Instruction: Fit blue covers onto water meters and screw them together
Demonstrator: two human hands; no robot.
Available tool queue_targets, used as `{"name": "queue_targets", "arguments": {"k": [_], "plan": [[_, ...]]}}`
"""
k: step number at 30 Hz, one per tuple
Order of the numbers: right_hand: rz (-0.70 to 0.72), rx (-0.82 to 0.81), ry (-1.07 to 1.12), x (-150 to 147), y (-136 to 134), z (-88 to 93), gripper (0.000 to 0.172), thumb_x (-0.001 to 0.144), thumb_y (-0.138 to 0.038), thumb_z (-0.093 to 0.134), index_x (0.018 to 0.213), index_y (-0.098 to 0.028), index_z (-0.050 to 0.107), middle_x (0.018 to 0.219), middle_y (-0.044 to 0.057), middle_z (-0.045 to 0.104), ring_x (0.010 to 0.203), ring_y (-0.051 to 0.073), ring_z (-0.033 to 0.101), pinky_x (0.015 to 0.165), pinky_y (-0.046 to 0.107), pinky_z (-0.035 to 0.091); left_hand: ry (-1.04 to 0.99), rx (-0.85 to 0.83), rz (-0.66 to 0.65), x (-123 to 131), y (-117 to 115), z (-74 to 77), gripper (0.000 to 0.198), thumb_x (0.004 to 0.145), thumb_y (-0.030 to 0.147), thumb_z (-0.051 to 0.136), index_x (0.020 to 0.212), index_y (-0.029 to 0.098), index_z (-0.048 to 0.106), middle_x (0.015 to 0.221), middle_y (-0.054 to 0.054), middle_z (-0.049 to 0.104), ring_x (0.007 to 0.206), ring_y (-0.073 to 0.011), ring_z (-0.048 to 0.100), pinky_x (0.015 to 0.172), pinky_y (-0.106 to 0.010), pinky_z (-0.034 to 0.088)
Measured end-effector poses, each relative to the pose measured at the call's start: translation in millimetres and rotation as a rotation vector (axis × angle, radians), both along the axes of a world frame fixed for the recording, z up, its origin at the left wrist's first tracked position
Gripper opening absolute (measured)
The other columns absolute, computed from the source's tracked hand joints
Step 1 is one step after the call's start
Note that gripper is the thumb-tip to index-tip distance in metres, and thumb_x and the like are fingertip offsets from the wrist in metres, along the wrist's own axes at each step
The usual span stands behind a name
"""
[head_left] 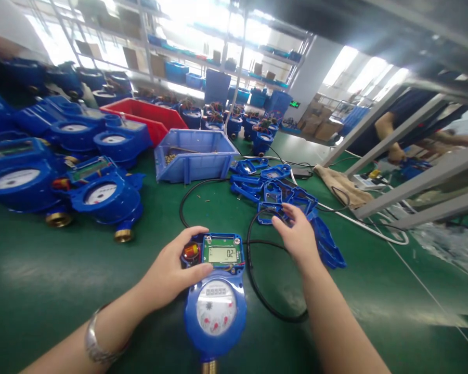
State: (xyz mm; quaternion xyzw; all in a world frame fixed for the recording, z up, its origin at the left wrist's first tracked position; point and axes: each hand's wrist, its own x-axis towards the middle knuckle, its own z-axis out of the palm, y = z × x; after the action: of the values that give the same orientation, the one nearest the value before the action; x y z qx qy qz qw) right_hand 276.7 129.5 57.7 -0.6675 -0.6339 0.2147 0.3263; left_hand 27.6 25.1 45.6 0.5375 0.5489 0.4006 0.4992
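Note:
A blue water meter point(216, 306) lies face up before me, its upper housing uncovered to show a green circuit board with a lit display point(222, 254) and a red-and-yellow part beside it. Thumb and fingers of my left hand point(179, 270) grip the upper left of this housing. To the right, my right hand point(296, 234) hovers with its fingers apart, over the near side of a pile of blue plastic covers point(273, 195). No object shows in it. A black cable point(257, 291) loops on the table between the meter and my right hand.
More blue meters point(105, 195) crowd the left. A blue bin point(197, 156) with small brass-coloured pieces stands in front of a red bin point(140, 117). Further meters with wires point(263, 140) stand behind. At right are a metal frame point(425, 179), a brown cloth point(341, 187) and another person's arm point(388, 135).

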Motion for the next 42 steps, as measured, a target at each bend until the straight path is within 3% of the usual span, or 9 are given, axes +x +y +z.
{"name": "queue_targets", "arguments": {"k": [3, 6, 9, 15, 18, 22, 29, 37, 42], "plan": [[-0.001, -0.005, -0.255, 10, 49, -7.6, 0.059, 0.068, -0.02, 0.063, 0.124, -0.005, 0.051, 0.132, 0.022, 0.047, 0.129, 0.032, 0.037, 0.11, 0.047, 0.019, 0.005, 0.006, 0.001, -2, -2, -1.1, 0.058, 0.068, 0.043, 0.069, 0.117, 0.02, 0.047, 0.107, -0.005, 0.067, 0.097, -0.0254, 0.064, 0.089, -0.035, 0.05], [0.022, -0.052, -0.452, 6, 74, -20.9, 0.068, 0.064, -0.022, 0.07, 0.128, -0.009, 0.049, 0.135, 0.021, 0.045, 0.13, 0.036, 0.034, 0.109, 0.054, 0.009, 0.021, 0.013, 0.007, -1, -8, -4.5, 0.056, 0.069, 0.044, 0.067, 0.117, 0.021, 0.049, 0.108, -0.006, 0.066, 0.096, -0.0257, 0.064, 0.087, -0.036, 0.05], [0.044, -0.115, -0.577, -1, 81, -30.8, 0.066, 0.068, -0.027, 0.071, 0.129, -0.017, 0.049, 0.129, 0.017, 0.052, 0.123, 0.036, 0.043, 0.105, 0.061, 0.013, 0.098, 0.106, 0.024, 2, -16, -11.5, 0.055, 0.074, 0.04, 0.063, 0.122, 0.023, 0.044, 0.117, -0.008, 0.061, 0.101, -0.0257, 0.062, 0.087, -0.039, 0.051], [0.06, -0.139, -0.682, 2, 79, -30.8, 0.041, 0.08, -0.034, 0.064, 0.117, -0.018, 0.057, 0.117, 0.01, 0.057, 0.112, 0.029, 0.052, 0.098, 0.056, 0.032, 0.449, 0.632, -0.007, 4, -23, -10.8, 0.037, 0.083, 0.027, 0.055, 0.12, 0.027, 0.049, 0.135, -0.012, 0.04, 0.125, -0.0274, 0.042, 0.1, -0.047, 0.04], [0.065, -0.096, -0.661, 8, 77, -28.9, 0.028, 0.086, -0.031, 0.058, 0.108, -0.016, 0.059, 0.11, 0.008, 0.059, 0.104, 0.023, 0.055, 0.092, 0.047, 0.042, 0.661, 0.714, -0.087, 7, -21, 1.2, 0.032, 0.084, 0.037, 0.054, 0.114, 0.026, 0.058, 0.135, -0.013, 0.041, 0.128, -0.0327, 0.037, 0.101, -0.055, 0.036], [0.126, -0.03, -0.591, 14, 73, -26.9, 0.021, 0.085, -0.023, 0.059, 0.104, -0.014, 0.061, 0.109, 0.007, 0.059, 0.103, 0.021, 0.056, 0.09, 0.042, 0.045, 0.881, 0.722, -0.156, 11, -16, 14.0, 0.046, 0.082, 0.051, 0.054, 0.115, 0.02, 0.061, 0.13, -0.019, 0.05, 0.127, -0.0395, 0.037, 0.098, -0.062, 0.035], [0.256, 0.016, -0.439, 23, 66, -20.0, 0.035, 0.077, -0.001, 0.056, 0.105, -0.016, 0.067, 0.101, 0.007, 0.065, 0.094, 0.019, 0.062, 0.09, 0.035, 0.047, 0.948, 0.715, -0.171, 13, -12, 17.3, 0.028, 0.085, 0.032, 0.055, 0.109, 0.023, 0.066, 0.125, -0.016, 0.055, 0.125, -0.0373, 0.041, 0.096, -0.06, 0.04], [0.135, 0.234, -0.242, 27, 57, -28.1, 0.03, 0.068, -0.007, 0.062, 0.093, -0.018, 0.072, 0.089, 0.006, 0.066, 0.086, 0.023, 0.063, 0.085, 0.038, 0.049, 0.92, 0.765, -0.175, 12, -10, 13.8, 0.024, 0.087, 0.028, 0.051, 0.102, 0.024, 0.07, 0.123, -0.015, 0.054, 0.125, -0.0351, 0.04, 0.096, -0.057, 0.041], [-0.127, 0.495, -0.078, 28, 49, -23.4, 0.031, 0.075, -0.016, 0.053, 0.102, -0.012, 0.068, 0.096, 0.012, 0.062, 0.095, 0.025, 0.059, 0.09, 0.043, 0.045, 0.892, 0.806, -0.141, 13, -12, 24.5, 0.02, 0.085, 0.028, 0.054, 0.097, 0.024, 0.07, 0.123, -0.013, 0.055, 0.126, -0.0346, 0.04, 0.098, -0.059, 0.039]]}}
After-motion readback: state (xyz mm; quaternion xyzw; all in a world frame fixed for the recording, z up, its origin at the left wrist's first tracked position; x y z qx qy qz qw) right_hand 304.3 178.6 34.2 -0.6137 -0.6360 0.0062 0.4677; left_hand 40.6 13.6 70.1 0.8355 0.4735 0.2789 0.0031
